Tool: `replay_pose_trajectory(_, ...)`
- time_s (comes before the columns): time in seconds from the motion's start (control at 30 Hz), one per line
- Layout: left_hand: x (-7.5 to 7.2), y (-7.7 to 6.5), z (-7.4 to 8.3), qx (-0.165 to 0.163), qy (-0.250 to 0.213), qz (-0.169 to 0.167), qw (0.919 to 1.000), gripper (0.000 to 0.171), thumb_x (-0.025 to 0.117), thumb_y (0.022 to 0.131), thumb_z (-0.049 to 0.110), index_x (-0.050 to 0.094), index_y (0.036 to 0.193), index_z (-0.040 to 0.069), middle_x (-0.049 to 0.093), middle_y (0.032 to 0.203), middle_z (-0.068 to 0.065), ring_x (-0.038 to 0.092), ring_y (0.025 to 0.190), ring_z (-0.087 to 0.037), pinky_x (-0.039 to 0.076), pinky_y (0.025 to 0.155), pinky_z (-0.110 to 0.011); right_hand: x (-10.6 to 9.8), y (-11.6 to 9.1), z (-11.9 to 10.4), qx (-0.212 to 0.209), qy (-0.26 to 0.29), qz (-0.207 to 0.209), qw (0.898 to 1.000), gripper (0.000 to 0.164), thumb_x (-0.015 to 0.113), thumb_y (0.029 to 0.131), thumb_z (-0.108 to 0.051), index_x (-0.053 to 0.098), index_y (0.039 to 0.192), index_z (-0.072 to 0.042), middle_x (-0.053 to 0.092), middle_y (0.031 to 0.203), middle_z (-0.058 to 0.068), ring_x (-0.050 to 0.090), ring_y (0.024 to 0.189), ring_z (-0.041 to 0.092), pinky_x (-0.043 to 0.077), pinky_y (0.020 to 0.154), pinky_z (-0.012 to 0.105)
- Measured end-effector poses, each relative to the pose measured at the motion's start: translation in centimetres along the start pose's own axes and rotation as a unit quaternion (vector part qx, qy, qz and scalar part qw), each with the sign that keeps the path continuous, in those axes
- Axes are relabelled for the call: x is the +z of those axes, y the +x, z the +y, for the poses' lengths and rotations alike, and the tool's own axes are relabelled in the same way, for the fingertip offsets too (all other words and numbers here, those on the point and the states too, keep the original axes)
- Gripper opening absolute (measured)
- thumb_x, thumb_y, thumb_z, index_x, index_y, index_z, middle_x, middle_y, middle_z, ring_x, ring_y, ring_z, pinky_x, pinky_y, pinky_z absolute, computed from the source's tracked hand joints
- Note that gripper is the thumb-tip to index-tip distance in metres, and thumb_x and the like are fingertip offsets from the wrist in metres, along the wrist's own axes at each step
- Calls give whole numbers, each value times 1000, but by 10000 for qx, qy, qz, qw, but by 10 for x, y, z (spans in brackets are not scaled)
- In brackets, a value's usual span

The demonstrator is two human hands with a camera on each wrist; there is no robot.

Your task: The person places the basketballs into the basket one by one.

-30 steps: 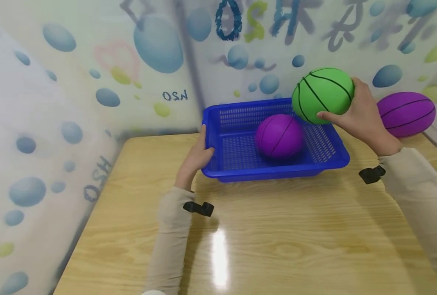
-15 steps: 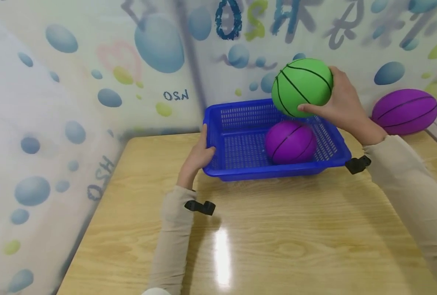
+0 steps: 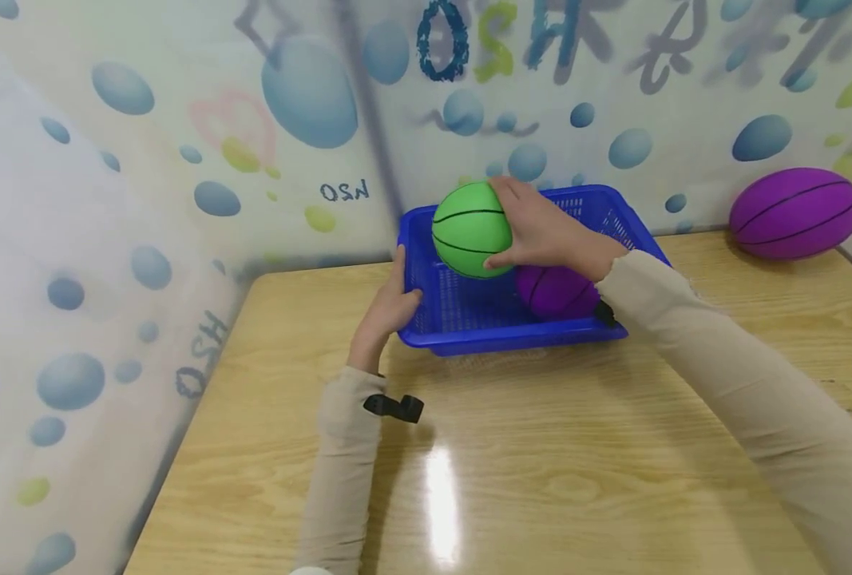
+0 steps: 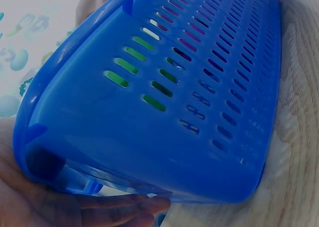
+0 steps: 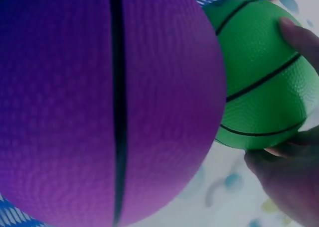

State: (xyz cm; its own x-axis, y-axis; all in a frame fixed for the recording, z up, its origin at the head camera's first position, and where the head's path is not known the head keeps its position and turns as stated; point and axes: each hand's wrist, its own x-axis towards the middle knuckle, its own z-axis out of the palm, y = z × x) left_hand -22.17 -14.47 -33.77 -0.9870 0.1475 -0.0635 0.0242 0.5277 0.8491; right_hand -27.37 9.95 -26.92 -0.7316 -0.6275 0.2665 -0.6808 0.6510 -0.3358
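My right hand (image 3: pixel 544 230) grips a green ball (image 3: pixel 471 231) with black lines, thumb on the near side, over the left part of a blue plastic basket (image 3: pixel 519 331). In the basket lies a purple ball (image 3: pixel 556 292), partly hidden by the right hand and wrist; it fills much of the right wrist view, beside the green ball (image 5: pixel 266 82). My left hand (image 3: pixel 386 307) holds the basket's left end, thumb at the rim. From the left wrist view, fingers (image 4: pixel 117 209) lie under the basket's end, and green shows through the slots of its wall (image 4: pixel 124 132).
Another purple ball (image 3: pixel 795 213) sits at the right rear of the wooden table (image 3: pixel 540 463), against the wall. The patterned wall (image 3: pixel 311 96) stands close behind the basket. A black wrist camera (image 3: pixel 395 407) is strapped to the left sleeve.
My right hand has carried the green ball left and lower, from above the basket's right side to its left part. The purple ball in the basket has rolled right. The left hand stays put.
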Motion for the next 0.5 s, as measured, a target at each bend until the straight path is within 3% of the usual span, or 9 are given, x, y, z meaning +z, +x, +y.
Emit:
replay_pose_trajectory(0.2, 0, 0, 0, 9, -39, 38, 10000, 78, 42, 89, 5, -4, 150, 13, 12, 153, -15, 27, 132, -30, 24, 106, -42, 16, 10, -16, -178, -399, -985, 9942, 109, 82, 68, -31, 14, 146, 5, 16, 147, 25, 16, 135, 38, 22, 106, 48)
replay_pose_trajectory(0.33, 1, 0, -1, 1, -94, 3, 10000, 79, 42, 87, 6, -5, 150, 13, 10, 153, -14, 31, 130, -30, 27, 104, -42, 22, 10, -25, -80, -333, -1715, 9846, 100, 79, 74, -24, 15, 148, -2, 13, 149, 26, 17, 135, 40, 22, 106, 49)
replay_pose_trajectory(0.5, 3, 1, -2, -21, 10, 11, 10000, 80, 43, 86, 7, -4, 150, 14, 12, 153, -14, 33, 128, -30, 29, 104, -42, 14, 1, -24, 48, -209, -1839, 9827, 84, 71, 82, -23, 23, 146, 0, 22, 147, 26, 25, 132, 40, 24, 105, 49)
